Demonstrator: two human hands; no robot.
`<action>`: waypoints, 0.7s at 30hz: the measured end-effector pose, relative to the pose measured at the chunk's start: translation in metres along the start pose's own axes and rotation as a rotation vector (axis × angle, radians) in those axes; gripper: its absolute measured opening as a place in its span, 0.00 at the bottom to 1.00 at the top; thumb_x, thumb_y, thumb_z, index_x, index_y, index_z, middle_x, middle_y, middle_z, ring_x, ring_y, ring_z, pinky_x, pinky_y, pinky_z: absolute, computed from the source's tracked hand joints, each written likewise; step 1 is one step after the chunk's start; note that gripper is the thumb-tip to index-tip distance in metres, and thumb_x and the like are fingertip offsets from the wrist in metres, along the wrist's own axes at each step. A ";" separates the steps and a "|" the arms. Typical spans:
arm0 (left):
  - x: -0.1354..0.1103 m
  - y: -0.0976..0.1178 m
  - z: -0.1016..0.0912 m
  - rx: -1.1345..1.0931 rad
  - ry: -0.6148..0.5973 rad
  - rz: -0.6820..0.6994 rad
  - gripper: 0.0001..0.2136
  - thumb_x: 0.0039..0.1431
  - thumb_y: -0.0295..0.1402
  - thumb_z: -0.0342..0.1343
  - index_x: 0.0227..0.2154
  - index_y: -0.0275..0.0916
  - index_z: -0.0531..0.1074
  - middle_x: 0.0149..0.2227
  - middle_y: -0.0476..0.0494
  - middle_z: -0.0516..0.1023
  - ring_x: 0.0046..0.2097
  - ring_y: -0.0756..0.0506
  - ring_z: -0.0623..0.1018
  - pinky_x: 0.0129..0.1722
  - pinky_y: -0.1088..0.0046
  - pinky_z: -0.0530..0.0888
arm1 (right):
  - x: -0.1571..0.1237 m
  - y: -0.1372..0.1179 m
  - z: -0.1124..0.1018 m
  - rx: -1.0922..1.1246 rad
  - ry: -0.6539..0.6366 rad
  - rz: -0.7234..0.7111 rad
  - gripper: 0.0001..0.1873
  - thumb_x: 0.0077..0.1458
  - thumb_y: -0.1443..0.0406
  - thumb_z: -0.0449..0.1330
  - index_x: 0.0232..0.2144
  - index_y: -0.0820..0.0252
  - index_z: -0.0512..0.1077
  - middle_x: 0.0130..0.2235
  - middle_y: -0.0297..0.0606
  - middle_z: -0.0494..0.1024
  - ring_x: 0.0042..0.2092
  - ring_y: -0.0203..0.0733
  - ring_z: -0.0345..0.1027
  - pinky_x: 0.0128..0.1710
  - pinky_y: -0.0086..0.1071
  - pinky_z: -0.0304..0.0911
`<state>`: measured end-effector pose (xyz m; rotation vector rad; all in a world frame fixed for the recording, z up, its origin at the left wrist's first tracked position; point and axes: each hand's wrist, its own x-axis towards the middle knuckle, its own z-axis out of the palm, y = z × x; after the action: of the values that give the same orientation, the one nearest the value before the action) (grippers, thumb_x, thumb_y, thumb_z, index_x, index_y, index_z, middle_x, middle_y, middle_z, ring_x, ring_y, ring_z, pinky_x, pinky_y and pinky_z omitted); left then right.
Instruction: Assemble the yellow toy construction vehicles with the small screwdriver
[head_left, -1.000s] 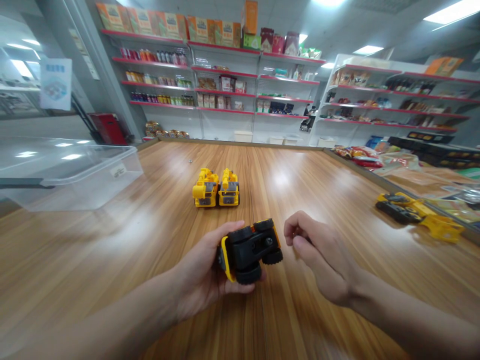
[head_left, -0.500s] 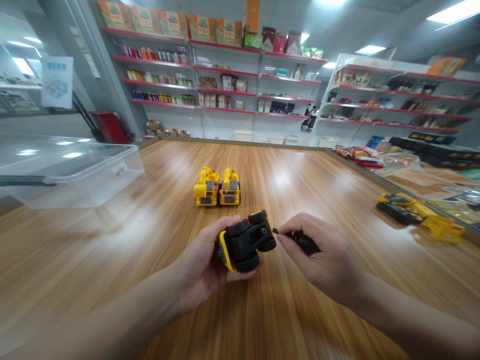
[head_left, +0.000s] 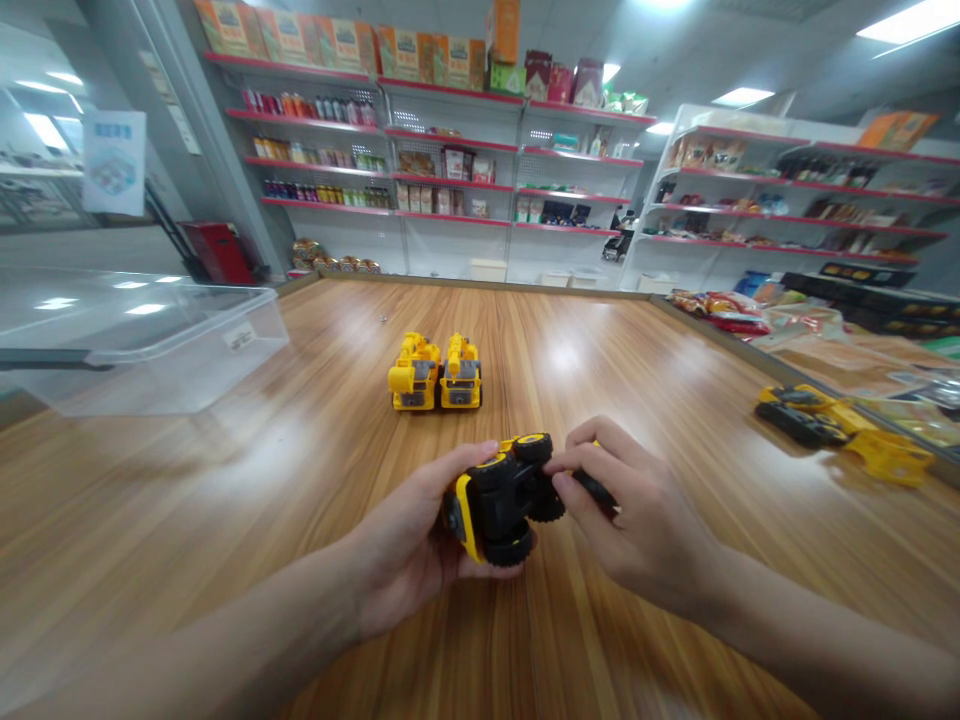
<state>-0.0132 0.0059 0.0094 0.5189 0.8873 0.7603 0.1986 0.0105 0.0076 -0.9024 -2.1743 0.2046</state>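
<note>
My left hand [head_left: 409, 545] is wrapped round a yellow and black toy truck [head_left: 501, 497], held belly up just above the wooden table [head_left: 225, 500]. Its black wheels and underside face me. My right hand [head_left: 637, 520] pinches a small black screwdriver [head_left: 592, 488], whose tip sits against the truck's underside by the right wheels. Both hands are closed on what they hold, in the lower middle of the view.
Two yellow toy trucks [head_left: 435, 375] stand side by side farther back on the table. A clear plastic bin [head_left: 142, 345] sits at the left. A yellow and black toy vehicle [head_left: 840, 425] lies at the right edge. Store shelves [head_left: 450, 170] stand behind.
My right hand has moved left, bringing the screwdriver from a gap away to the truck's underside. My left hand has turned the truck slightly and lowered it.
</note>
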 end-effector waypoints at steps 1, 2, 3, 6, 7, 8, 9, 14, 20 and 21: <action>0.000 0.000 0.000 0.000 0.006 0.006 0.19 0.56 0.42 0.60 0.45 0.34 0.75 0.35 0.36 0.81 0.35 0.41 0.81 0.31 0.67 0.79 | 0.000 -0.001 -0.001 0.001 0.024 0.007 0.08 0.59 0.72 0.54 0.40 0.60 0.70 0.38 0.41 0.69 0.39 0.41 0.66 0.37 0.37 0.65; 0.000 0.000 0.000 0.000 0.014 0.012 0.19 0.56 0.42 0.60 0.45 0.34 0.75 0.35 0.36 0.81 0.34 0.41 0.81 0.30 0.67 0.79 | 0.000 -0.001 -0.002 0.004 0.047 0.011 0.09 0.59 0.72 0.54 0.41 0.60 0.70 0.38 0.41 0.69 0.39 0.42 0.66 0.36 0.37 0.65; 0.000 0.000 0.000 -0.003 0.023 0.017 0.19 0.56 0.42 0.60 0.46 0.34 0.74 0.35 0.36 0.81 0.34 0.41 0.81 0.30 0.67 0.79 | 0.000 -0.002 -0.002 0.011 0.069 0.009 0.09 0.58 0.72 0.54 0.41 0.59 0.69 0.38 0.40 0.69 0.38 0.42 0.66 0.36 0.37 0.65; 0.000 0.001 0.000 -0.017 0.031 0.015 0.19 0.56 0.41 0.60 0.47 0.35 0.74 0.36 0.36 0.81 0.34 0.41 0.81 0.31 0.66 0.79 | -0.001 -0.001 -0.003 0.056 0.092 -0.033 0.09 0.57 0.72 0.57 0.41 0.59 0.67 0.37 0.38 0.69 0.38 0.41 0.66 0.36 0.36 0.65; 0.000 0.001 0.001 -0.022 0.030 0.013 0.19 0.56 0.41 0.60 0.47 0.34 0.74 0.35 0.36 0.81 0.34 0.41 0.81 0.31 0.66 0.80 | -0.001 -0.001 -0.002 0.070 0.082 -0.048 0.10 0.56 0.73 0.57 0.41 0.59 0.67 0.37 0.38 0.69 0.38 0.40 0.66 0.36 0.36 0.65; 0.000 0.001 0.001 -0.026 0.029 0.009 0.19 0.56 0.41 0.60 0.47 0.34 0.74 0.35 0.36 0.81 0.34 0.42 0.81 0.30 0.66 0.80 | -0.002 -0.001 -0.001 0.078 0.068 -0.056 0.10 0.56 0.73 0.58 0.41 0.59 0.67 0.38 0.38 0.69 0.38 0.40 0.66 0.37 0.36 0.65; 0.000 0.000 0.001 -0.026 0.027 0.005 0.19 0.56 0.41 0.60 0.46 0.34 0.75 0.34 0.36 0.81 0.33 0.42 0.80 0.30 0.66 0.80 | -0.002 0.000 -0.001 0.078 0.057 -0.058 0.10 0.56 0.73 0.58 0.41 0.59 0.67 0.38 0.38 0.69 0.38 0.40 0.66 0.37 0.36 0.65; 0.000 0.000 0.000 -0.018 -0.008 0.011 0.19 0.56 0.42 0.60 0.46 0.34 0.75 0.36 0.36 0.81 0.34 0.42 0.81 0.30 0.67 0.80 | -0.001 0.001 0.002 0.062 0.083 -0.016 0.09 0.56 0.73 0.59 0.39 0.59 0.66 0.37 0.37 0.70 0.38 0.39 0.67 0.37 0.35 0.65; 0.001 0.002 0.000 -0.033 0.011 -0.003 0.18 0.57 0.41 0.59 0.45 0.33 0.74 0.35 0.35 0.81 0.34 0.40 0.82 0.29 0.67 0.80 | -0.004 0.004 0.003 0.089 0.102 0.085 0.06 0.57 0.69 0.59 0.37 0.57 0.66 0.36 0.36 0.70 0.36 0.40 0.67 0.34 0.35 0.65; 0.001 0.002 0.000 -0.036 0.008 -0.010 0.18 0.57 0.41 0.59 0.45 0.32 0.74 0.35 0.34 0.81 0.34 0.40 0.82 0.29 0.68 0.80 | -0.005 0.004 0.004 0.096 0.101 0.109 0.05 0.57 0.69 0.59 0.37 0.57 0.66 0.36 0.36 0.70 0.36 0.39 0.67 0.34 0.34 0.65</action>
<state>-0.0135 0.0078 0.0103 0.4794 0.8814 0.7682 0.2006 0.0112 0.0006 -0.9566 -2.0072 0.3071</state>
